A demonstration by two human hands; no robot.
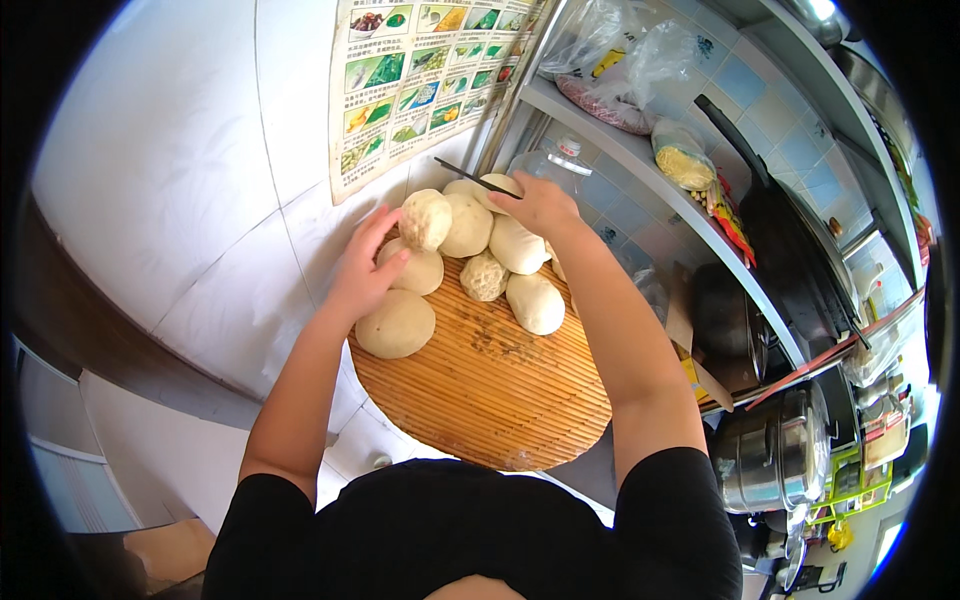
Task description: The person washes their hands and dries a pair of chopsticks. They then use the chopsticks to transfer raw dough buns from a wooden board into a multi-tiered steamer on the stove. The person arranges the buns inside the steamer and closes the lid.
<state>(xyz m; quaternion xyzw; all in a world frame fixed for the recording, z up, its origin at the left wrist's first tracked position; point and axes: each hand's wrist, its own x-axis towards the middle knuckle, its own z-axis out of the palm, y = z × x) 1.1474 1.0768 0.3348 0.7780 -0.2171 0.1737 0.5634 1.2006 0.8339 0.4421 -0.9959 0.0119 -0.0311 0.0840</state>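
- Work looks under way, not finished: both hands are in among the pale buns (467,226), which sit grouped on the round slatted board (490,395)
- Done, as far as shows: the buns are on the board, most of them toward its far side and crowded together; a few lean on or overlap others
- Two buns show a rough, pitted face: the upper left one (426,220) and the small one (485,277) near the middle; the others that show well look mostly smooth
- Left to do: cannot be told for certain; nothing visible marks off handled buns from unhandled ones, and some at the back are partly hidden
- The left hand (362,272) is at the left of the pile, fingers spread and not closed round anything; its fingertips seem to touch the upper left bun, and its thumb lies over the bun (416,268) below
- The right hand (540,207) is at the far right of the pile, its fingers closed on a thin dark stick (470,174) that points left over the back buns
- The hands are apart, with most of the pile between them; the front left bun (396,324) lies nearer the body than the left hand, and the front right bun (535,304) lies left of the right forearm
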